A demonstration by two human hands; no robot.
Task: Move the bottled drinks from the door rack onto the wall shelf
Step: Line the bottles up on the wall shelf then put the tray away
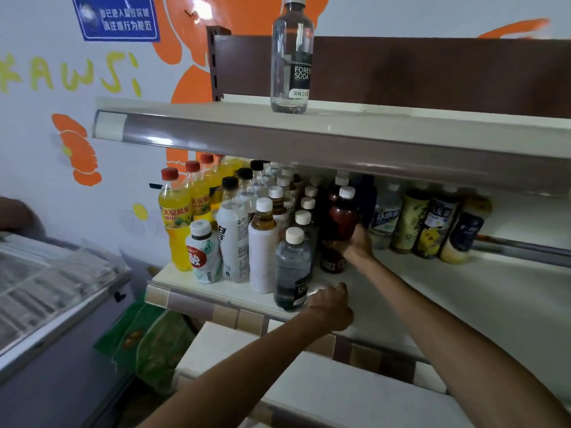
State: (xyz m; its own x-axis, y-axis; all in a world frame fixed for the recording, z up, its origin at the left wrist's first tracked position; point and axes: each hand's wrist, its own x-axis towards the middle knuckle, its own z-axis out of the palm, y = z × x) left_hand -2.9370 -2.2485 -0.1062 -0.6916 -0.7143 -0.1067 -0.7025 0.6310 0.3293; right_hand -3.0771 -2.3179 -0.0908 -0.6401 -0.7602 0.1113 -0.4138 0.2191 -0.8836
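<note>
Rows of bottled drinks stand on the lower shelf. My right hand grips a dark red bottle with a white cap, lifted a little above the shelf. My left hand holds the base of a clear soda bottle with a dark label at the front of the shelf. One clear Forest Soda bottle stands upright alone on the upper shelf. Yellow bottles with red caps fill the left end of the lower shelf.
Several bottles lean tilted at the back right of the lower shelf. A glass-topped chest freezer stands at the left. White boxes and green patterned packaging lie below the shelf. The wall behind carries orange paintings and a blue sign.
</note>
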